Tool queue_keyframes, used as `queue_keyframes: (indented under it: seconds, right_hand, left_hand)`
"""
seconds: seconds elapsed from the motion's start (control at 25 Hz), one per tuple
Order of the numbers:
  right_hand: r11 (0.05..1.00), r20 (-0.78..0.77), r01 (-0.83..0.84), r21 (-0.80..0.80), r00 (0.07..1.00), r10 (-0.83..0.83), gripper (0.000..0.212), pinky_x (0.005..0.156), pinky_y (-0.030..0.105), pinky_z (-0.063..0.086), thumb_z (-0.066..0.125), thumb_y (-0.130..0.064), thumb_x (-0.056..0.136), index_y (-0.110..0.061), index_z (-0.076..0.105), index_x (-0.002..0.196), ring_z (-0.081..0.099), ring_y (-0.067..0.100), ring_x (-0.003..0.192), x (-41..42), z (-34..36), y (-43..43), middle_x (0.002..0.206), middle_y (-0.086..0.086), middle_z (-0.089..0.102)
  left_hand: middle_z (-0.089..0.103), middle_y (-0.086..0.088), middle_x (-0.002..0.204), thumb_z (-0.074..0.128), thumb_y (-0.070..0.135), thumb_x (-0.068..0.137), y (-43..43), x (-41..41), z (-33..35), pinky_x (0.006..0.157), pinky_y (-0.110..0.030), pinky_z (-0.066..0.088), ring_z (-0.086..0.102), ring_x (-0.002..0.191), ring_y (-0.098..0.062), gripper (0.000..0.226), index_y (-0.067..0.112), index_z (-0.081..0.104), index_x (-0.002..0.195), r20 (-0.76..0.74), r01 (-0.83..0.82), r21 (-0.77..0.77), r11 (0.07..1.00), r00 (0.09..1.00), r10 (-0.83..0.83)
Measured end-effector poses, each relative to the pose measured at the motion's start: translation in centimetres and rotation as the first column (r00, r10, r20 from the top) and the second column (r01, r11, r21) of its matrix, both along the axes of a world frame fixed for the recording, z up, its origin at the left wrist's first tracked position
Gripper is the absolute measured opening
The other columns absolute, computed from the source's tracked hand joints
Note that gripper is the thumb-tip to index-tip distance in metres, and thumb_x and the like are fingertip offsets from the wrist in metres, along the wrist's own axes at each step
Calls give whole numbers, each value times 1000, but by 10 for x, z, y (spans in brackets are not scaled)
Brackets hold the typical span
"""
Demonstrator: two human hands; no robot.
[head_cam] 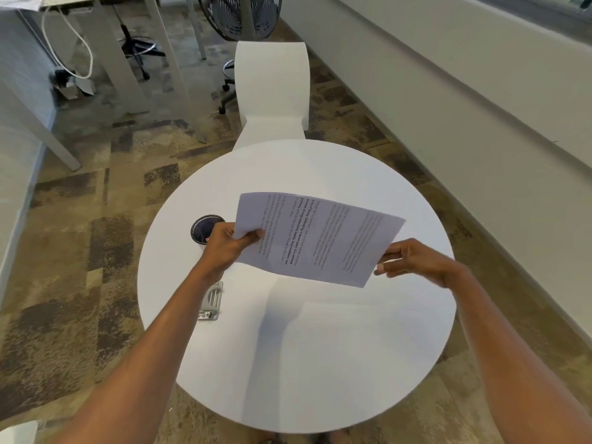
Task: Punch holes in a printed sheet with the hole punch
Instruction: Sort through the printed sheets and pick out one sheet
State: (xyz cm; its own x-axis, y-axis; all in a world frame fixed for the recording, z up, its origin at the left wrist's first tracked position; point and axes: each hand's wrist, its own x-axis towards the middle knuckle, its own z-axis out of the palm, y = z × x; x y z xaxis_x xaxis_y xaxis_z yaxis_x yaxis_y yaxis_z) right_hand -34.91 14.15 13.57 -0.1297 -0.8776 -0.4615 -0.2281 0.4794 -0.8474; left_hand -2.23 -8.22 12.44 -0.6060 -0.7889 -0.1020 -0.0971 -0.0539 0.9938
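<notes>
A printed sheet with lines of text hangs in the air above the round white table. My left hand pinches the sheet's left edge, thumb on top. My right hand holds the sheet's right corner between fingers and thumb. A grey metal hole punch lies on the table under my left forearm, which hides part of it.
A dark mesh cup stands on the table just left of my left hand. A white chair sits at the table's far side. Desk legs and an office chair stand on the patterned carpet beyond. A wall runs along the right.
</notes>
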Motion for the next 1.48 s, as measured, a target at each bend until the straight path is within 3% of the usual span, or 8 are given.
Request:
queue_keyframes:
  seconds: [0.2,0.32,0.44,0.6,0.88,1.16,1.32,1.48]
  right_hand:
    - [972,-51,206,-110,976,-212,15,78,38,57,73,-11,85,-18,77,97,71,24,96,28,-33,-10,105,2,77]
    - [972,-188,203,-114,957,-222,9,73,34,53,73,-8,84,-10,78,91,67,22,85,23,-43,-14,103,12,76]
    - [963,-293,229,-144,919,-262,16,84,37,55,72,-3,84,-4,77,99,68,23,92,24,-51,-16,107,13,74]
    - [960,-326,247,-131,904,-277,21,91,49,55,72,-6,84,-3,75,104,69,31,99,23,-60,-16,109,13,74]
    - [981,-338,189,-42,921,-192,32,89,42,54,76,-6,80,-4,71,112,69,30,100,27,-79,-13,113,14,73]
    - [962,-342,265,-63,900,-270,34,93,49,53,72,-5,84,-4,68,118,66,34,106,28,-96,-9,116,17,70]
    - [981,-281,195,5,942,-186,44,97,43,51,74,-6,82,-11,63,124,63,28,112,28,-94,-5,121,10,68]
    - [971,-307,234,-52,922,-238,25,92,49,52,69,-11,88,-1,72,111,67,34,104,32,-85,-8,112,20,72]
  left_hand:
    - [75,-5,104,74,15,81,1,9,-27,79,-34,59,72,93,-20,21,15,73,102,85,40,-20,999,996,-38]
    - [74,-11,90,72,10,83,3,15,-45,71,-26,51,64,78,-16,9,8,73,92,249,49,-192,980,969,1]
    - [73,17,72,72,5,82,6,17,-56,58,-8,41,58,65,3,19,24,73,80,282,91,-301,949,959,-2]
    - [70,33,81,72,10,82,6,17,-57,62,-7,45,62,72,13,30,38,70,92,291,83,-263,961,957,-3]
    - [75,0,100,77,12,78,10,20,-71,79,-26,52,67,91,-12,27,18,72,104,378,121,-193,974,925,-40]
    - [73,-3,96,72,13,84,11,22,-77,82,-39,51,64,88,-14,12,12,74,96,390,54,-208,977,920,31]
    - [74,5,101,77,21,78,14,25,-75,79,-28,47,64,91,-5,21,25,73,99,431,114,-155,981,902,-37]
    - [72,7,107,80,32,74,16,22,-65,77,-13,42,62,95,3,38,25,68,109,391,60,-163,985,920,9]
